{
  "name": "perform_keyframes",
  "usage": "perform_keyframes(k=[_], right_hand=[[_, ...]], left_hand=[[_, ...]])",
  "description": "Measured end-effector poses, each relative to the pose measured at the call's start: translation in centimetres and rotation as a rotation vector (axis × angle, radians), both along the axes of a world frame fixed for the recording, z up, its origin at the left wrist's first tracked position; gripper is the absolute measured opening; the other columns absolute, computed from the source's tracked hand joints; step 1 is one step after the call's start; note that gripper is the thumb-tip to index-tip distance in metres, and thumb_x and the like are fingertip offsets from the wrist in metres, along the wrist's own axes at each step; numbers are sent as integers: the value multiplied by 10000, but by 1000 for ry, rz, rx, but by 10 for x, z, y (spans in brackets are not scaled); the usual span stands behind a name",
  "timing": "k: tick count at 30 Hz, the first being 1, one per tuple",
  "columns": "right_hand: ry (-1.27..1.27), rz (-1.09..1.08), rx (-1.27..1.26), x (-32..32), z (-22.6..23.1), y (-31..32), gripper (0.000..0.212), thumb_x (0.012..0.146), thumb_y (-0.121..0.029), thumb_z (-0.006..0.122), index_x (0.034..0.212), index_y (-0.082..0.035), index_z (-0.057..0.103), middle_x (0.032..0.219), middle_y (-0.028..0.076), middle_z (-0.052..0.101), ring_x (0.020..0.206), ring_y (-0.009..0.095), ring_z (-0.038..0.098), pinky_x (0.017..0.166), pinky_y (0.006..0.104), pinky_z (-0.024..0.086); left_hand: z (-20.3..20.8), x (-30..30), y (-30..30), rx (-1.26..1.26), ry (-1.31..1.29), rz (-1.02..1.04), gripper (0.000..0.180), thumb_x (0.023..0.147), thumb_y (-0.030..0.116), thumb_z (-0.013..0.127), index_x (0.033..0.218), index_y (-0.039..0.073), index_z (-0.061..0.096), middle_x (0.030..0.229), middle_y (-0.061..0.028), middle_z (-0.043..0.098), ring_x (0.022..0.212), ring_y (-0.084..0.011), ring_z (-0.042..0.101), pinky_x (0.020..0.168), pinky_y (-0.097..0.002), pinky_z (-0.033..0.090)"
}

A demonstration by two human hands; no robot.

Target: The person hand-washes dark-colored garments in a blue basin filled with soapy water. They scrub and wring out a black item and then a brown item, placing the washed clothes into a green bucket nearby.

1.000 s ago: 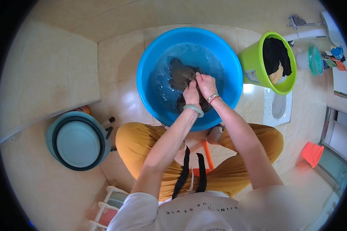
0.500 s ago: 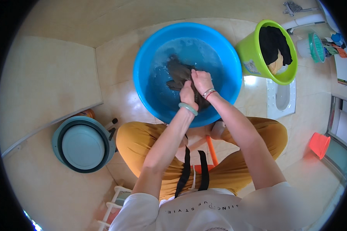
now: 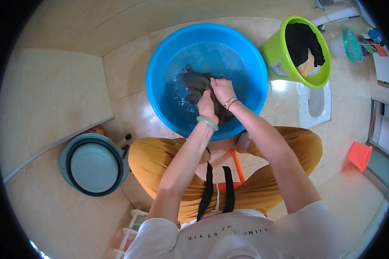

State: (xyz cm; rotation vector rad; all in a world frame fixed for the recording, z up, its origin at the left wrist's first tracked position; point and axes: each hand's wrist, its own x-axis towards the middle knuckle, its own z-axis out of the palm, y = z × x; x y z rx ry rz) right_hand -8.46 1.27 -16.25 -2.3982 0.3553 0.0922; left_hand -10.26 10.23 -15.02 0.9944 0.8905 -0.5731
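Observation:
A large blue basin (image 3: 160, 101) of sudsy water stands on the floor in front of my knees. In it lies a wet, dark grey-brown cloth (image 3: 196, 81), bunched and partly under water. My left hand (image 3: 207, 105), with a pale green bangle at its wrist, grips the cloth near the basin's middle. Just right of it and a little farther off, my right hand (image 3: 223, 90) has its fingers closed on the same cloth. Part of the cloth trails between and below my hands toward the near wall of the basin.
Touching the basin's right side is a lime green bucket (image 3: 272, 56) holding black and tan cloth. Beyond it a white squat toilet (image 3: 303, 105) is set in the floor. Grey-green basins (image 3: 94, 166) are at the left, and a small red-orange bin (image 3: 359, 156) at the right.
My hands keep their hold on the cloth and stay close together. The cloth's far end has shifted slightly in the water. The whole view has moved a little.

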Motion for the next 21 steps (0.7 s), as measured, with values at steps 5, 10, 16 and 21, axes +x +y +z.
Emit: perform_keyframes(k=[5,10,16,21], right_hand=[[4,18,-45,-3,16,24,398,962,-272,433,702,-25,604,727,204,644,705,397,630,608,486,518],[-234,240,111,-43,83,79,304,946,-233,474,725,-47,569,645,185,613,579,367,623,539,467,511],[179,20,-113,-1,12,8,451,980,-312,385,759,-29,658,786,222,650,748,410,636,717,504,522],[-49,61,6,-14,27,41,387,970,-305,419,760,-34,597,729,211,636,664,415,623,622,498,516]], left_hand=[[23,13,14,-38,104,27,322,942,232,513,1161,6,585,1134,-72,625,1017,-189,584,884,-325,466],[28,19,53,-486,-201,-101,379,979,323,384,1201,83,576,1097,-74,643,981,-212,609,851,-346,497],[12,-5,7,-119,104,105,263,948,244,499,1053,33,616,1038,-63,640,943,-209,612,841,-344,492],[-14,5,26,-139,46,82,272,981,280,446,1047,65,599,1014,-73,638,918,-213,615,801,-353,514]])
